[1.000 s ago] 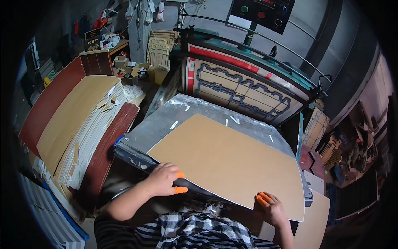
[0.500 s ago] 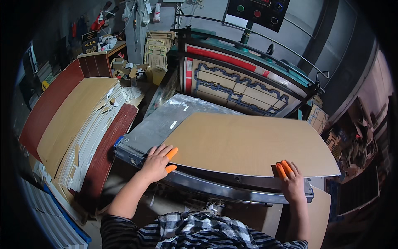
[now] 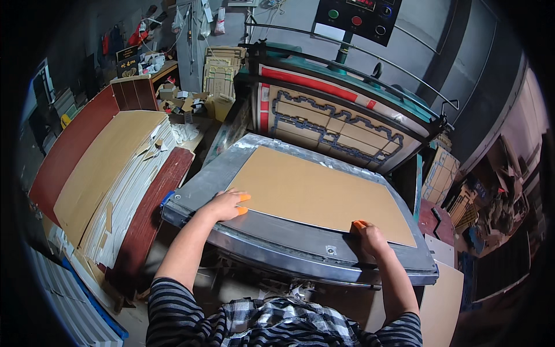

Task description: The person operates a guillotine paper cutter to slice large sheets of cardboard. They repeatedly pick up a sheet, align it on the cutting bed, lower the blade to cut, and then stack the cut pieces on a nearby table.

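Observation:
A flat brown cardboard sheet (image 3: pixel 318 188) lies on the grey metal bed (image 3: pixel 199 179) of a press, angled across it. At the sheet's near left corner, my left hand (image 3: pixel 226 205) rests with thumb and fingers stretched apart, orange covers on some fingertips. My right hand (image 3: pixel 371 237) is closed at the sheet's near edge, right of the middle, its orange-covered fingers curled onto that edge. Behind the bed, the press's raised plate carries a cutting die (image 3: pixel 335 124) with a dark jagged outline on a tan board.
To the left is a stack of cardboard sheets (image 3: pixel 110 168) between dark red boards (image 3: pixel 156 202). A control panel (image 3: pixel 356 20) with coloured buttons stands above the press. More cardboard (image 3: pixel 444 301) sits low at the right, beside cluttered scrap (image 3: pixel 480 202).
The cardboard sheet has shifted left and away from me, and now lies within the bed. My right hand has moved left with its edge and curled; my left hand has moved slightly farther away.

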Motion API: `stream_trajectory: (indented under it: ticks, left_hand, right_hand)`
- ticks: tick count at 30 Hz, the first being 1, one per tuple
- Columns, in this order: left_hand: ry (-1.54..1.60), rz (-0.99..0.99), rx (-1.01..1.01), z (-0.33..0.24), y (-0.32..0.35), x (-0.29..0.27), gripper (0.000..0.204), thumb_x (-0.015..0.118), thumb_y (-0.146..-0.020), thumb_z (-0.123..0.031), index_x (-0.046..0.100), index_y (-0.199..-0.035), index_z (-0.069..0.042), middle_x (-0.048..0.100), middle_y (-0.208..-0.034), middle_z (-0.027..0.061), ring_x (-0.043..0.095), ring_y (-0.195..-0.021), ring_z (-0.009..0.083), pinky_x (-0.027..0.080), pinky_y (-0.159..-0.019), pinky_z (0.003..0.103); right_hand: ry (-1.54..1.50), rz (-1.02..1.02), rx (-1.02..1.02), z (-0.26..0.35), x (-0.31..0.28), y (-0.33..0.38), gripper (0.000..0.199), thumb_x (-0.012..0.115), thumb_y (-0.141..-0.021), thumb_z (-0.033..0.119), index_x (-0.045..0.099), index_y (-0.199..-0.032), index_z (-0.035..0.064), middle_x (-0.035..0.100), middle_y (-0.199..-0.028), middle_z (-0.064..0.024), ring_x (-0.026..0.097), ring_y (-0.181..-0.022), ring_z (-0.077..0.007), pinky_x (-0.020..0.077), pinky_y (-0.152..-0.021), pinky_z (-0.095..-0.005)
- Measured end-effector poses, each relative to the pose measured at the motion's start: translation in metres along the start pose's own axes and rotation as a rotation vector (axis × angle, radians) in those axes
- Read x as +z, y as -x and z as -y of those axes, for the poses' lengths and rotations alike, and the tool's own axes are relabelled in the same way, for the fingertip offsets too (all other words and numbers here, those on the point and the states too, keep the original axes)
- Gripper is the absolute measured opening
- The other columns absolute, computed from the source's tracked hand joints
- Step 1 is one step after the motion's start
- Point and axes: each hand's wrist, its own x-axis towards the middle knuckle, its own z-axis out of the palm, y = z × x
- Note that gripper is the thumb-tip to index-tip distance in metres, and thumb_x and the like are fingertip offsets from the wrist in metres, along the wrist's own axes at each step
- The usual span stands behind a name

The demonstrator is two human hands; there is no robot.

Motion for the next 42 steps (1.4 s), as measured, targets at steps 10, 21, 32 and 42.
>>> stream_trajectory:
  ticks: [10, 21, 32, 42]
  left_hand:
    - [-0.105, 0.005, -0.125, -0.028, -0.002, 0.003, 0.063, 0.055, -0.088, -0.052, 0.048, -0.137, -0.012, 0.041, -0.147, 0.0081, 0.03, -0.139, 0.028, 0.02, -0.112, 0.052]
    - [-0.179, -0.006, -0.172, -0.045, -0.007, -0.004, 0.068, 0.048, -0.091, -0.056, 0.041, -0.142, -0.013, 0.034, -0.152, 0.007, 0.026, -0.141, 0.0316, 0.013, -0.115, 0.051]
    - [-0.225, 0.093, -0.206, -0.062, -0.022, -0.007, 0.074, 0.048, -0.09, -0.059, 0.038, -0.144, -0.01, 0.031, -0.153, 0.0088, 0.023, -0.142, 0.0322, 0.016, -0.115, 0.048]
    - [-0.256, 0.05, -0.198, -0.082, -0.026, -0.003, 0.073, 0.048, -0.088, -0.061, 0.044, -0.139, -0.009, 0.044, -0.144, 0.0117, 0.034, -0.137, 0.028, 0.021, -0.113, 0.045]
  right_hand:
    - [-0.361, -0.02, 0.14, 0.009, -0.014, -0.003, 0.026, 0.05, -0.092, 0.014, 0.066, -0.11, 0.0042, 0.068, -0.104, -0.0185, 0.062, -0.104, -0.0348, 0.0483, -0.087, -0.0382]
    - [-0.075, 0.113, 0.283, -0.018, 0.0, -0.018, 0.07, 0.055, -0.086, 0.058, 0.045, -0.14, 0.0134, 0.042, -0.146, -0.0116, 0.032, -0.138, -0.0293, 0.0293, -0.109, -0.0506]
    - [0.055, 0.239, 0.328, -0.009, -0.006, -0.026, 0.062, 0.04, -0.093, 0.061, 0.048, -0.132, 0.0129, 0.05, -0.135, -0.0105, 0.043, -0.129, -0.0303, 0.0317, -0.103, -0.0514]
    - [-0.016, 0.098, 0.251, -0.014, 0.002, -0.019, 0.053, 0.051, -0.091, 0.052, 0.059, -0.119, 0.008, 0.055, -0.129, -0.0156, 0.049, -0.12, -0.0353, 0.042, -0.099, -0.0435]
